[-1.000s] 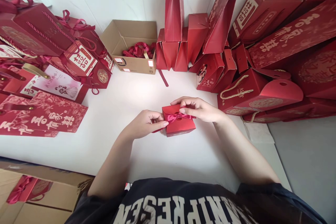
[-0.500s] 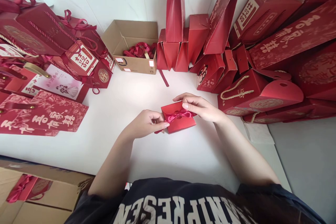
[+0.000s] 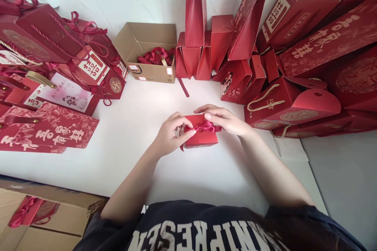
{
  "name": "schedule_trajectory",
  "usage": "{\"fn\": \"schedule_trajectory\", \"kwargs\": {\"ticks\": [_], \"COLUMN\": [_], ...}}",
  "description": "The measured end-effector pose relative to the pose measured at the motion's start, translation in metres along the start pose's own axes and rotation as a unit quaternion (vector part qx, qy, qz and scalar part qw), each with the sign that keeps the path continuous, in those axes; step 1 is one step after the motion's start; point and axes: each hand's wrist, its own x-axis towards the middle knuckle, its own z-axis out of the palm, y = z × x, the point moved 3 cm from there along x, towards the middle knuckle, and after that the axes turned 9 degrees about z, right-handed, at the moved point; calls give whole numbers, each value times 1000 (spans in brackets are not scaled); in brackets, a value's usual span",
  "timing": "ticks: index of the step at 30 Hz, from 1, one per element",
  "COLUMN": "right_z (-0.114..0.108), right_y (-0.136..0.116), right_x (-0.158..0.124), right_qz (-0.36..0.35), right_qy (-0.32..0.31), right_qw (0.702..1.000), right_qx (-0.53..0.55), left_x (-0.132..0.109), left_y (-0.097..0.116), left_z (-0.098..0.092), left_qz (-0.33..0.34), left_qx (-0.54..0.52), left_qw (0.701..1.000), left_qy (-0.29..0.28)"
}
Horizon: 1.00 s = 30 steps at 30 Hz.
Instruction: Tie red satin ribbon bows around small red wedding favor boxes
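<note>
A small red gift box (image 3: 203, 139) stands on the white table in front of me. A dark red ribbon (image 3: 205, 126) is tied in a bow across its top. My left hand (image 3: 173, 133) pinches the bow's left loop between thumb and fingertips, at the box's left side. On the other side, my right hand (image 3: 225, 119) closes thumb and fingers on the right part of the ribbon, its fingers reaching along the box's far edge. One ribbon tail hangs below my left hand.
An open cardboard box (image 3: 151, 72) with red ribbons stands at the back. Folded red boxes (image 3: 196, 11) are stacked beside it. Gift boxes (image 3: 294, 106) crowd the right; red bags (image 3: 63, 129) fill the left. A carton (image 3: 59, 223) sits below the table's front-left edge.
My left hand has shifted right and slightly up, from the ribbon's left end to near the knot. The gift box has turned a little straighter. My right hand has barely moved.
</note>
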Motion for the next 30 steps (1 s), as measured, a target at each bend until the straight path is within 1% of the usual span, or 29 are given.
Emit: {"fn": "schedule_trajectory", "kwargs": {"ticks": [3, 6, 9, 12, 14, 17, 19, 24, 30], "right_z": [-1, 1, 7, 14, 18, 22, 24, 26, 30], "right_y": [1, 0, -2, -5, -5, -4, -1, 7, 16], "right_x": [-1, -2, -2, -2, -1, 0, 1, 6, 12], "right_qz": [4, -4, -28, -38, -34, -35, -27, -17, 3], "right_qy": [-7, -29, -59, -66, -61, -44, -35, -27, -35], "right_qw": [1000, 999, 997, 996, 997, 997, 997, 992, 974], "right_qx": [2, 22, 36, 39, 45, 54, 67, 125, 222], "left_x": [0, 0, 1, 1, 1, 1, 1, 2, 0], "left_y": [-2, -3, -5, -7, -9, -11, -12, -11, -11], "left_z": [-2, -5, -6, -4, -1, 3, 3, 1, 2], "left_qz": [12, 20, 9, -9, -23, -45, -53, -55, -52], "left_qx": [-4, -23, -39, -46, -54, -69, -72, -54, -43], "left_qw": [1000, 999, 998, 997, 997, 997, 996, 997, 998], "left_qy": [27, 44, 52, 63, 49, 7, -7, -3, 9]}}
